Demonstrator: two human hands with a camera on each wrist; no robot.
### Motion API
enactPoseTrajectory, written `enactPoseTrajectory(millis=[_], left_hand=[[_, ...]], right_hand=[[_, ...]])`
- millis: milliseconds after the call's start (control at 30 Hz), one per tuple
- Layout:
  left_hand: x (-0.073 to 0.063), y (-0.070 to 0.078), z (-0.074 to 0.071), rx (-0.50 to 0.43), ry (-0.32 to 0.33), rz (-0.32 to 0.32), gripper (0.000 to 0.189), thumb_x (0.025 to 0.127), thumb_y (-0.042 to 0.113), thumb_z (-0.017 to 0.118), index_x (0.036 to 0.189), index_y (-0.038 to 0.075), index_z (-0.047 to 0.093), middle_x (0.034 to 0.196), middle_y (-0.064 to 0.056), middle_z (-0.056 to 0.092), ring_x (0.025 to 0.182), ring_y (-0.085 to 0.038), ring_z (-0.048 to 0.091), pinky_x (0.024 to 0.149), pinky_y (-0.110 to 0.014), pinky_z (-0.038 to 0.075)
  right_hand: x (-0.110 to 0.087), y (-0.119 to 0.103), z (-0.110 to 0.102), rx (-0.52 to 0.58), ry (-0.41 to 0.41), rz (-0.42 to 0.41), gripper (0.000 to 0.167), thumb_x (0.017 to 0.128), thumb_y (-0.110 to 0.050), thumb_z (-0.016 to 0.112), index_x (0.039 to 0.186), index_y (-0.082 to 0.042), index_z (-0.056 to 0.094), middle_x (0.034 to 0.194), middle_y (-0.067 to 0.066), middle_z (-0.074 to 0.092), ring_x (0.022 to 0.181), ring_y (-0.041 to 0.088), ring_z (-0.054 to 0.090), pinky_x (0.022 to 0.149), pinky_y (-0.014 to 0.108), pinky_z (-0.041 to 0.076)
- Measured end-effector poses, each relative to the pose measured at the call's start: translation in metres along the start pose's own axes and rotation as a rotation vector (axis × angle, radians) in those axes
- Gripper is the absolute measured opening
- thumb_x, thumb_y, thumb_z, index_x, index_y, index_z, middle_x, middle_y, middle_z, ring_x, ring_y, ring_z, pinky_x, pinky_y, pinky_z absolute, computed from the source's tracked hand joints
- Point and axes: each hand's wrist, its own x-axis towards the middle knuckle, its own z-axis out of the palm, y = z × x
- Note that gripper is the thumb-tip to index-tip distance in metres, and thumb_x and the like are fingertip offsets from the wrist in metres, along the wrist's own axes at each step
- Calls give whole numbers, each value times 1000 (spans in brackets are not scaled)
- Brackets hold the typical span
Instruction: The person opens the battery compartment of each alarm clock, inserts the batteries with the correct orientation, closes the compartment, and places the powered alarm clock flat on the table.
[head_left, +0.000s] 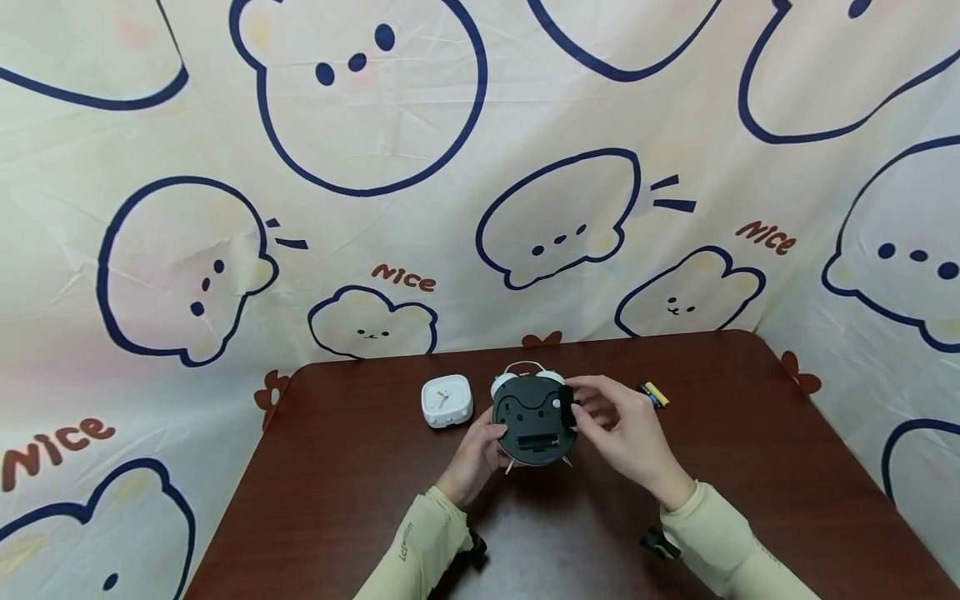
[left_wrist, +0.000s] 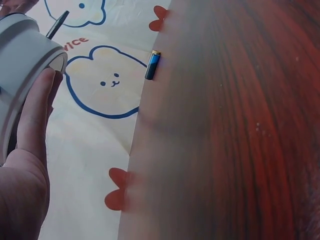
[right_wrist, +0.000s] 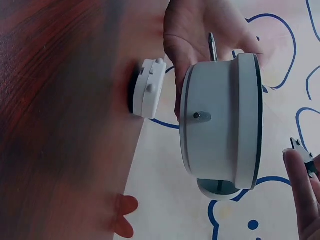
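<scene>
A round twin-bell alarm clock (head_left: 534,417) is held above the middle of the dark wooden counter (head_left: 750,467), its black back turned up toward the head camera and an open battery compartment visible in that back. The left hand (head_left: 480,454) is wrapped around the clock's left edge, fingers curled against the white casing. The right hand (head_left: 618,429) is beside the clock's right edge, and a small black battery cover (right_wrist: 301,152) is pinched between its fingertips, just clear of the casing in the right wrist view. A small square white clock (head_left: 447,400) lies on the counter just left of the held clock. Two batteries (head_left: 653,393) lie together on the counter to the right, near the far edge.
</scene>
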Motion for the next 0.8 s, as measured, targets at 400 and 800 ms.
enactPoseTrajectory(millis=[400,800], left_hand=[[-2,3,-2,5,26,-21,61,102,24,42,158,1,28,105,6,72,88,-8,71,74,-28,60],[-4,5,-3,11,33,-22,62,103,23,40,160,1,27,104,6,73,88,-7,71,74,-28,60]], right_hand=[[1,5,-4,38,-11,82,40,87,6,77,124,-9,72,100,8,76,78,10,75,69,21,61],[1,8,-5,79,1,198,37,90,-2,78,126,-6,72,99,11,77,78,10,76,72,20,61]])
